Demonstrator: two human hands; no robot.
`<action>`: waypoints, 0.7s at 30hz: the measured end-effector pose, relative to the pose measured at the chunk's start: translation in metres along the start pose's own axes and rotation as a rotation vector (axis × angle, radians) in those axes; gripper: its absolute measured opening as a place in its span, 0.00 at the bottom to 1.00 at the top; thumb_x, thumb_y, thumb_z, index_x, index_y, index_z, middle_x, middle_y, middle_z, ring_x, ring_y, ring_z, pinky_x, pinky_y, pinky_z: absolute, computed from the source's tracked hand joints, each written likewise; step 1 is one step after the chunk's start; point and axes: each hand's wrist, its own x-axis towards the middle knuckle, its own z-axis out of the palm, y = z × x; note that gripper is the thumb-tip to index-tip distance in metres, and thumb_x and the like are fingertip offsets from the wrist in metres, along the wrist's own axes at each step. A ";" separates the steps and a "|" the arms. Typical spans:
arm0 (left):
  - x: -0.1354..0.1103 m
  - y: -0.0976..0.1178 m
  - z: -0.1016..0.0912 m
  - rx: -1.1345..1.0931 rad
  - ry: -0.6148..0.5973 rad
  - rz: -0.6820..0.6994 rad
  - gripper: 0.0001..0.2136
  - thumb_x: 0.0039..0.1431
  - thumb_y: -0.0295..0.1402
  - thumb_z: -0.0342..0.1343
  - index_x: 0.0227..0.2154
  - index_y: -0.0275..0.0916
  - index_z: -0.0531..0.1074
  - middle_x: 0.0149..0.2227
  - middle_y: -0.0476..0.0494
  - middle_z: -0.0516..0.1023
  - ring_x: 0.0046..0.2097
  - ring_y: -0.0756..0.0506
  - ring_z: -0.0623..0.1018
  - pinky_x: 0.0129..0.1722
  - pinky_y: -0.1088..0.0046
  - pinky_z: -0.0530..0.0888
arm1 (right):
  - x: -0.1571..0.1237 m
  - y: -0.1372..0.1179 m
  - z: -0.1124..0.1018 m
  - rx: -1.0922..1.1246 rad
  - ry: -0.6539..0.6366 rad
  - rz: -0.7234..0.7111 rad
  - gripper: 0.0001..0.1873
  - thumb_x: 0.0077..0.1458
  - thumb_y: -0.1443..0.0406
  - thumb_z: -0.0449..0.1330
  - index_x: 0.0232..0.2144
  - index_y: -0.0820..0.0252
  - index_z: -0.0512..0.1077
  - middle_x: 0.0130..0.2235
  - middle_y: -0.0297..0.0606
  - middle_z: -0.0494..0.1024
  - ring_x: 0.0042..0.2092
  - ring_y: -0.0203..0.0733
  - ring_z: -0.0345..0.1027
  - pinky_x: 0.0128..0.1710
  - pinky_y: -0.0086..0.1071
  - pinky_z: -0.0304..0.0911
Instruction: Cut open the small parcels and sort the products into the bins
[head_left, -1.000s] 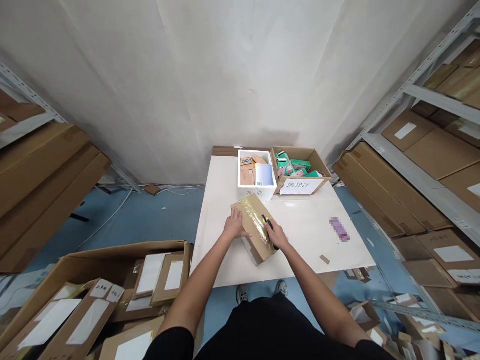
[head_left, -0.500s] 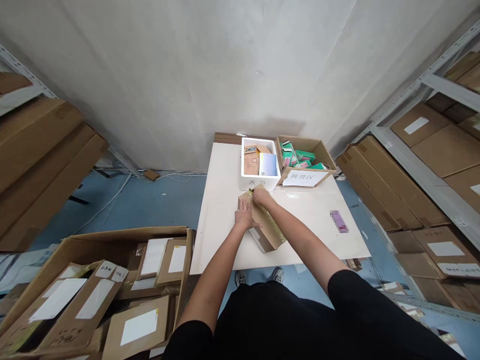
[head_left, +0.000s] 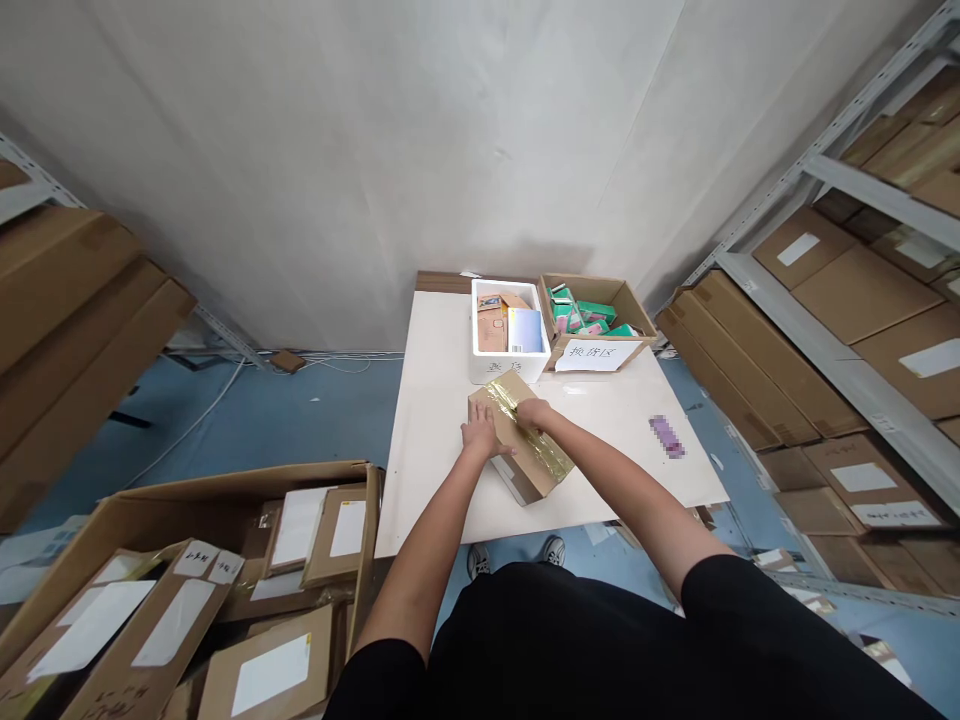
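Observation:
A long brown cardboard box (head_left: 517,474) lies at an angle on the white table (head_left: 431,420). Shiny yellowish packing tape (head_left: 553,456) runs lengthwise along its top. My left hand (head_left: 478,430) rests on the box's left side with its fingers spread. Closed over the taped seam, my right hand (head_left: 532,413) has its fingertips down at the tape; whatever they grip is too small and hidden to name.
Behind the box stand a white bin (head_left: 499,368) with packets and a carton (head_left: 634,350) of green-and-pink boxes. A pixelated purple item (head_left: 667,437) lies at right. A large carton of parcels (head_left: 247,480) is at lower left; shelving (head_left: 840,330) with boxes flanks the right.
My right hand has moved from the far end of the box toward me along the taped seam. My left hand stays on the box. The view has shifted slightly.

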 end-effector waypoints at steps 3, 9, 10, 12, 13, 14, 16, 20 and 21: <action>0.002 0.001 -0.001 0.007 0.000 -0.008 0.70 0.40 0.74 0.58 0.76 0.31 0.38 0.77 0.26 0.28 0.75 0.25 0.22 0.64 0.35 0.63 | -0.022 0.016 -0.002 -0.096 -0.159 0.085 0.16 0.43 0.55 0.77 0.28 0.57 0.78 0.22 0.42 0.78 0.29 0.56 0.80 0.36 0.45 0.75; -0.001 0.006 -0.010 0.033 -0.013 -0.025 0.68 0.43 0.74 0.55 0.76 0.30 0.39 0.77 0.24 0.31 0.75 0.24 0.24 0.65 0.36 0.62 | -0.097 0.074 -0.009 -0.280 -0.451 0.294 0.05 0.48 0.68 0.71 0.28 0.60 0.78 0.22 0.42 0.77 0.29 0.60 0.81 0.38 0.51 0.74; -0.003 0.008 -0.013 0.030 -0.008 -0.025 0.68 0.43 0.74 0.55 0.76 0.30 0.39 0.77 0.23 0.33 0.75 0.23 0.25 0.66 0.36 0.60 | -0.111 0.085 -0.014 -0.254 -0.423 0.309 0.04 0.50 0.68 0.70 0.28 0.60 0.77 0.23 0.42 0.77 0.29 0.60 0.81 0.37 0.50 0.74; -0.007 0.010 -0.020 0.056 0.003 -0.022 0.68 0.44 0.73 0.56 0.76 0.30 0.39 0.77 0.20 0.35 0.75 0.22 0.28 0.67 0.38 0.59 | -0.135 0.105 -0.026 -0.213 -0.398 0.357 0.05 0.53 0.66 0.68 0.27 0.59 0.76 0.24 0.42 0.77 0.28 0.58 0.80 0.36 0.49 0.74; -0.009 0.012 -0.024 0.086 0.007 -0.014 0.67 0.44 0.73 0.57 0.76 0.31 0.39 0.77 0.20 0.36 0.76 0.21 0.30 0.67 0.39 0.60 | -0.145 0.112 -0.033 -0.212 -0.414 0.379 0.07 0.55 0.64 0.68 0.27 0.60 0.76 0.24 0.42 0.78 0.27 0.56 0.80 0.36 0.47 0.74; -0.012 0.013 -0.027 0.126 0.006 -0.003 0.67 0.44 0.73 0.57 0.76 0.32 0.39 0.77 0.20 0.38 0.76 0.21 0.32 0.66 0.40 0.61 | -0.154 0.117 -0.040 -0.222 -0.437 0.384 0.09 0.58 0.62 0.66 0.28 0.60 0.76 0.25 0.42 0.79 0.28 0.55 0.81 0.36 0.45 0.73; -0.019 0.015 -0.033 0.213 0.005 0.024 0.64 0.45 0.72 0.57 0.77 0.39 0.40 0.77 0.23 0.41 0.76 0.22 0.35 0.64 0.42 0.64 | -0.167 0.122 -0.047 -0.257 -0.392 0.336 0.12 0.65 0.57 0.61 0.35 0.61 0.75 0.31 0.44 0.82 0.31 0.52 0.82 0.38 0.40 0.72; -0.032 0.021 -0.034 0.298 0.038 0.031 0.59 0.48 0.72 0.55 0.77 0.45 0.41 0.76 0.25 0.47 0.76 0.21 0.39 0.61 0.44 0.66 | -0.176 0.116 -0.031 -0.252 -0.008 0.308 0.22 0.73 0.50 0.48 0.52 0.59 0.68 0.45 0.50 0.83 0.48 0.54 0.80 0.43 0.37 0.67; -0.035 0.023 -0.032 0.301 0.046 0.022 0.59 0.50 0.72 0.53 0.77 0.44 0.41 0.76 0.25 0.47 0.75 0.21 0.40 0.61 0.44 0.66 | -0.174 0.115 -0.024 -0.220 0.040 0.341 0.23 0.72 0.48 0.49 0.53 0.59 0.66 0.47 0.51 0.82 0.50 0.54 0.79 0.43 0.37 0.66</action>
